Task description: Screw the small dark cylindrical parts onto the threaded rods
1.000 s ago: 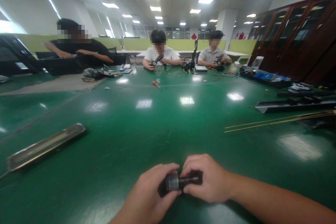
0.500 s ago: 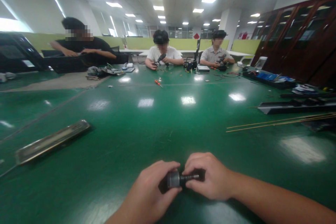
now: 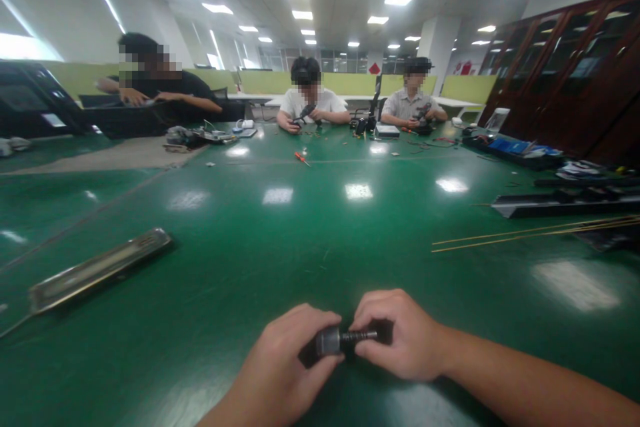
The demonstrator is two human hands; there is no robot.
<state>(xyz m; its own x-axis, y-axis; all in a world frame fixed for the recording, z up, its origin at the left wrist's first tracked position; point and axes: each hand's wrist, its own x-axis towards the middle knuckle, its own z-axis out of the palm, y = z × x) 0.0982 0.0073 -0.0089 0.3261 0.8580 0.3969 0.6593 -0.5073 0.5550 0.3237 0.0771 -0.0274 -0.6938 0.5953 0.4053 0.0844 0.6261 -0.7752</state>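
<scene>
Low in the middle of the head view, a small grey metal cylinder with a narrower dark ribbed shaft lies level between my hands, its bright tip pointing right. My left hand is closed round the thick cylinder end, thumb below and fingers above. From the right, my right hand pinches the ribbed shaft between thumb and fingers. A dark part shows behind the shaft in the right palm; what it is I cannot make out. Part of the cylinder is hidden in the left palm.
A long metal-framed bar with a cable lies left on the green table. Thin yellow rods and a dark metal rail are at right. An orange screwdriver lies farther off. Several people work across the table.
Both hands stay in nearly the same place. The left hand and the cylinder have shifted very slightly left; the hold on the part looks the same.
</scene>
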